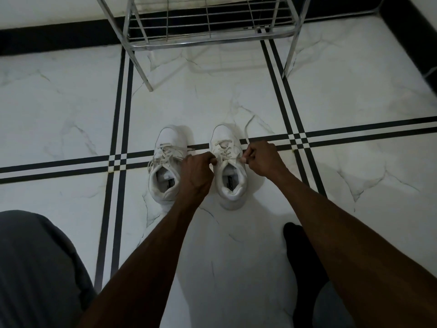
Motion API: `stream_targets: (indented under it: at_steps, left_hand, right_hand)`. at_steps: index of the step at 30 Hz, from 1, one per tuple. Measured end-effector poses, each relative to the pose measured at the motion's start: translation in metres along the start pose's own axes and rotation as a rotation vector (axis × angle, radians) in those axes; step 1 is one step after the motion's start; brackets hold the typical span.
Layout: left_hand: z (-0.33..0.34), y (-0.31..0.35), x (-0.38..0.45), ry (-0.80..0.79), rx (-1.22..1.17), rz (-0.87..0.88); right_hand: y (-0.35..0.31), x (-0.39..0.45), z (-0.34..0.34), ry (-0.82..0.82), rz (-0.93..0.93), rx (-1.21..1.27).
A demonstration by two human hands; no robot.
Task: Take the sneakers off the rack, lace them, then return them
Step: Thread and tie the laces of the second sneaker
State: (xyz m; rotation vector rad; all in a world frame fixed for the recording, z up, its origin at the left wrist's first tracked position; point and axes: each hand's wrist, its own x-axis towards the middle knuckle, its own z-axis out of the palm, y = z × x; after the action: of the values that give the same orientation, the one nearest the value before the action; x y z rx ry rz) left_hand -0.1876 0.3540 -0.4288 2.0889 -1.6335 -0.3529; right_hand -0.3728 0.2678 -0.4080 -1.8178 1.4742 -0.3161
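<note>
Two white sneakers stand side by side on the floor, toes pointing away from me. The left sneaker (pixel 166 162) has its laces crossed and lying loose over the tongue. My left hand (pixel 197 172) pinches a lace end at the left side of the right sneaker (pixel 228 171). On that sneaker's right side, my right hand (pixel 261 158) pinches the other lace end. A length of lace (pixel 246 129) trails off to the right of the toe. The metal shoe rack (pixel 208 31) stands beyond the sneakers, its visible shelf bare.
The floor (pixel 71 119) is white marble-look tile with black double stripes. A black skirting runs along the far wall. My knee in grey trousers (pixel 35 268) is at lower left and my foot in a black sock (pixel 300 252) at lower right.
</note>
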Motion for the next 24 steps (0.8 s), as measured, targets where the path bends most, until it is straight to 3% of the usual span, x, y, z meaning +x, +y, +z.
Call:
stream_targets:
  at_steps: [4, 12, 17, 24]
  left_hand:
    - [0.002, 0.005, -0.003, 0.012, -0.207, -0.136]
    - [0.002, 0.000, -0.010, 0.034, -0.343, -0.235]
    - [-0.006, -0.005, -0.006, -0.065, -0.368, -0.215]
    - [-0.019, 0.001, -0.006, -0.170, -0.488, -0.308]
  right_hand:
    - [0.002, 0.001, 0.006, -0.028, 0.064, 0.052]
    - [0.003, 0.003, 0.012, -0.039, 0.091, 0.057]
    - [0.001, 0.002, 0.005, -0.099, 0.096, 0.061]
    - [0.006, -0.006, -0.006, -0.193, 0.115, 0.311]
